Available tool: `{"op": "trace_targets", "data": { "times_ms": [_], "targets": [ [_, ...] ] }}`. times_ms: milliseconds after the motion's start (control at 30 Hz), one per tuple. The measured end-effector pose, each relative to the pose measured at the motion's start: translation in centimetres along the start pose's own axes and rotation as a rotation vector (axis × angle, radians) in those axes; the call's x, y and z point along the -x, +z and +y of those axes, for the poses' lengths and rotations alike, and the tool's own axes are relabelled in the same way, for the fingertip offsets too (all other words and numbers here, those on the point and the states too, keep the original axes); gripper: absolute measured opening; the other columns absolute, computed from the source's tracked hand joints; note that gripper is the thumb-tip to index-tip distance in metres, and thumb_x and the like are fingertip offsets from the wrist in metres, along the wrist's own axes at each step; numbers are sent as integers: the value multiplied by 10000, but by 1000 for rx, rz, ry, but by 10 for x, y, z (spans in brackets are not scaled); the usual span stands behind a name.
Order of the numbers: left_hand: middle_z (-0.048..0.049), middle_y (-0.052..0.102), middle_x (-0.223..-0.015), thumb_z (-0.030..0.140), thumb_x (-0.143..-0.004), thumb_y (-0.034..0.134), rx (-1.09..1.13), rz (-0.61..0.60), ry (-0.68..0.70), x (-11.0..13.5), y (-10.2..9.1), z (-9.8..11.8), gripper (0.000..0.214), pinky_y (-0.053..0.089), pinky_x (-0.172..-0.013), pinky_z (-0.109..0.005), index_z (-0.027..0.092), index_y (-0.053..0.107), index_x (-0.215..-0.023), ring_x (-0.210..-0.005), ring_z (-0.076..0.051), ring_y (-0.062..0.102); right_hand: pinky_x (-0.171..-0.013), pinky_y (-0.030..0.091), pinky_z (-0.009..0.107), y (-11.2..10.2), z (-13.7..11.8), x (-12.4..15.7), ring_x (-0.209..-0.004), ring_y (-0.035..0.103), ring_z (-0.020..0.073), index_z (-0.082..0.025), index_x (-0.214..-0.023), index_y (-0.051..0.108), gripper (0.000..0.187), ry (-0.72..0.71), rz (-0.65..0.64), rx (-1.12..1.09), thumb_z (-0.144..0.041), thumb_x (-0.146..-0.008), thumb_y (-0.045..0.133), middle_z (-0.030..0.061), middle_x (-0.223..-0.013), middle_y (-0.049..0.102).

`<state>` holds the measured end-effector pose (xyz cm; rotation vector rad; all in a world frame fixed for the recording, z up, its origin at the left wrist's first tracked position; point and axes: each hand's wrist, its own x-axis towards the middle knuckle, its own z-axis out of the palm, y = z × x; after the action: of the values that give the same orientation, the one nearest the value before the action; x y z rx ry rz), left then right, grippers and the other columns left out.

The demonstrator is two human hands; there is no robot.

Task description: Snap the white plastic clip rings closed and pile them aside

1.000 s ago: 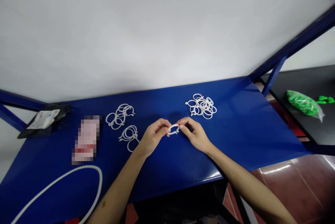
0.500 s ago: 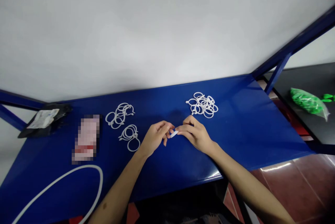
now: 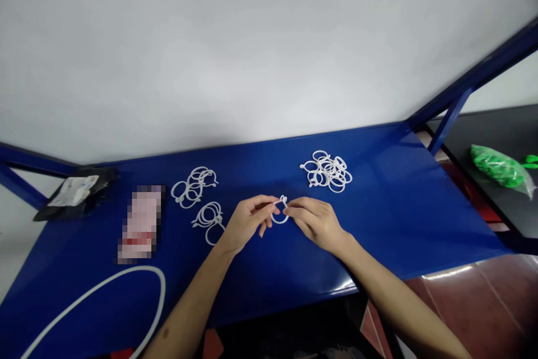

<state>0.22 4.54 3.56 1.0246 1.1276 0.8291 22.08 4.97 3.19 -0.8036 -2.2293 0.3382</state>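
Observation:
Both my hands meet over the middle of the blue table (image 3: 390,213). Between them is a small white plastic ring (image 3: 279,212) with a knob at its top. My left hand (image 3: 247,221) pinches the ring's left side with thumb and fingertips. My right hand (image 3: 316,221) pinches its right side, fingers curled. A heap of several loose white rings (image 3: 327,171) lies just beyond my right hand. Two smaller groups of white rings lie left of my left hand, a far group (image 3: 194,185) and a near group (image 3: 209,218).
A pixelated pink card (image 3: 140,223) and a black packet with a white label (image 3: 73,193) lie at the left. A large white hoop (image 3: 157,297) curves over the near left corner. A green bag (image 3: 502,169) rests on a black table at the right, behind a blue frame post (image 3: 448,120).
The ring was edge-on between my fingertips half a second ago; now it faces me, hanging as an open loop. Both hands have stayed together at the table's middle.

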Motion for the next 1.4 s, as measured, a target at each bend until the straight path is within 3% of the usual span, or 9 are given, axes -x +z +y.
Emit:
{"op": "trace_targets", "data": {
  "times_ms": [167,367,600,867,1067,1167,1400],
  "targets": [
    [-20,700,-783,376,-854,713,-48,31,64,2,0,0,245,457,-459,-185,186,717,-1009,-550,-76,559,-808,587,312,5,-5,-1,-972,704,174,-228,-1198,610,255,142,27,-222,-132,-964,575,74,-1103,713],
    [-16,719,-795,367,-854,718,-134,14,122,5,5,0,210,491,-519,-193,202,717,-982,-576,-82,591,-694,574,277,9,-10,-1,-755,691,141,-226,-1068,643,112,351,169,-362,-205,-958,642,29,-905,725],
    [5,737,-776,295,-919,621,-312,97,270,8,16,0,120,512,-567,-203,213,703,-947,-579,-89,618,-706,539,300,13,-10,-2,-757,659,146,-241,-1032,687,85,479,122,-532,-259,-962,640,24,-888,704],
    [23,733,-807,238,-951,618,-622,130,467,13,14,4,91,484,-611,-216,224,698,-910,-633,-98,623,-704,503,300,15,-9,-5,-771,635,151,-248,-954,727,116,638,68,-729,-355,-926,694,13,-863,683],
    [-14,763,-898,181,-988,533,-794,189,689,11,13,-6,172,540,-726,-258,218,698,-954,-793,-143,705,-777,494,341,17,-7,-2,-826,616,173,-249,-917,727,109,574,50,-647,-356,-920,709,14,-840,689],
    [-28,782,-886,182,-1005,479,-924,259,773,13,15,-10,254,537,-694,-284,216,707,-899,-748,-159,712,-774,481,353,17,-8,-1,-803,603,172,-241,-878,708,117,495,65,-581,-347,-927,703,8,-819,696],
    [-23,788,-838,196,-1005,486,-974,214,732,14,15,-8,281,465,-637,-305,243,732,-877,-708,-168,711,-751,477,354,11,-10,-4,-781,596,175,-239,-900,712,152,397,19,-465,-372,-953,661,14,-807,679]
  ]
}}
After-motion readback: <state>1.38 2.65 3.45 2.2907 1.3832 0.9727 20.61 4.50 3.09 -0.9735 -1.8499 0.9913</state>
